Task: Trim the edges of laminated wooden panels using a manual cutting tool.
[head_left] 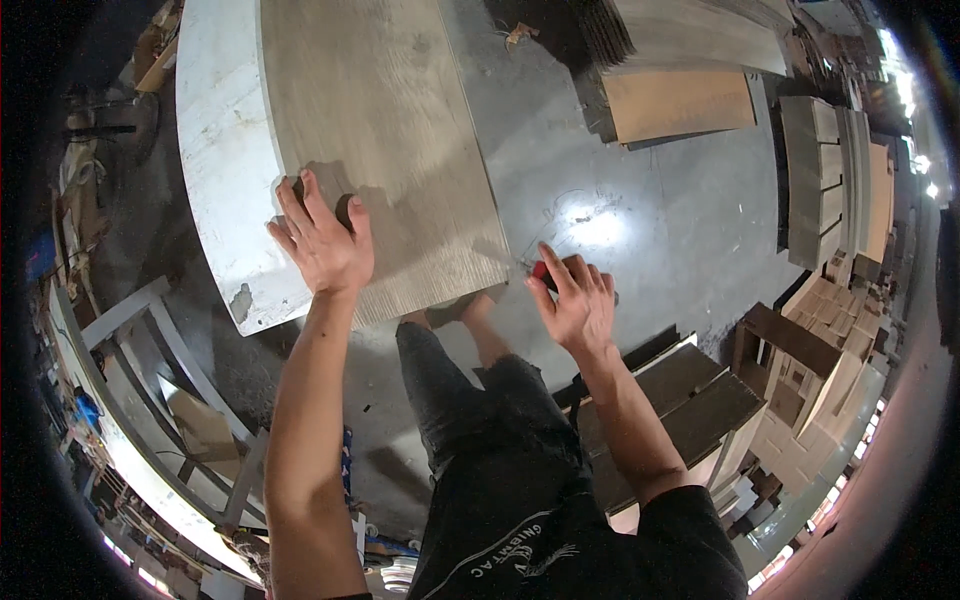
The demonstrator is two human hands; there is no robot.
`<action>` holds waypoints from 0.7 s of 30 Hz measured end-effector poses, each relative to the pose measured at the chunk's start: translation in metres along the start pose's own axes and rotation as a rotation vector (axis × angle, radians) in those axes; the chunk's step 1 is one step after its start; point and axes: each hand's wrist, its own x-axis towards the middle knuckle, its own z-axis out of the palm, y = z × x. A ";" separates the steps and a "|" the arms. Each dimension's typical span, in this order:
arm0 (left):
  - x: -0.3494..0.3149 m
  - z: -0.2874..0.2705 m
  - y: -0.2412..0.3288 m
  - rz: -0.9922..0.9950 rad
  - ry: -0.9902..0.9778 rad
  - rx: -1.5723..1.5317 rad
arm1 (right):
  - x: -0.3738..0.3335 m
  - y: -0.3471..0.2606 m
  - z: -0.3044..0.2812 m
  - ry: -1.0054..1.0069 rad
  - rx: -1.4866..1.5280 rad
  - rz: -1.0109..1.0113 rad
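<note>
A long wood-grain board lies on top of a wider white panel, which shows along its left side. My left hand rests on the board near its left edge, fingers spread, with dark shadows around the fingertips. Beside the board's near right corner, my right hand is closed round a tool with a red and dark handle. Its thin, faint blade points left over the board's edge; the exact kind of tool is hard to make out. Most of the handle is hidden in my fingers.
Stacked boards and a brown sheet lie at the far right. Upright panels and piled wooden pieces stand farther right. Dark panels are close by my right forearm. On the left is a metal frame.
</note>
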 end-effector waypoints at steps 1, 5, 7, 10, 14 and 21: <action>0.000 -0.001 -0.001 0.000 0.005 0.003 | 0.013 -0.002 0.001 0.026 0.021 -0.001; 0.001 -0.001 0.001 -0.010 -0.007 0.006 | 0.083 -0.019 0.005 0.093 0.054 0.016; 0.003 -0.002 0.002 -0.017 -0.017 0.015 | 0.120 -0.030 -0.003 0.129 0.073 0.025; 0.004 -0.001 0.005 -0.015 -0.003 -0.016 | 0.149 -0.032 -0.002 0.163 0.069 0.033; 0.005 -0.004 0.002 -0.054 0.003 -0.015 | 0.128 -0.026 0.000 0.112 0.321 0.028; 0.006 -0.006 0.008 -0.092 0.011 -0.047 | -0.038 0.031 0.037 -0.215 1.369 0.829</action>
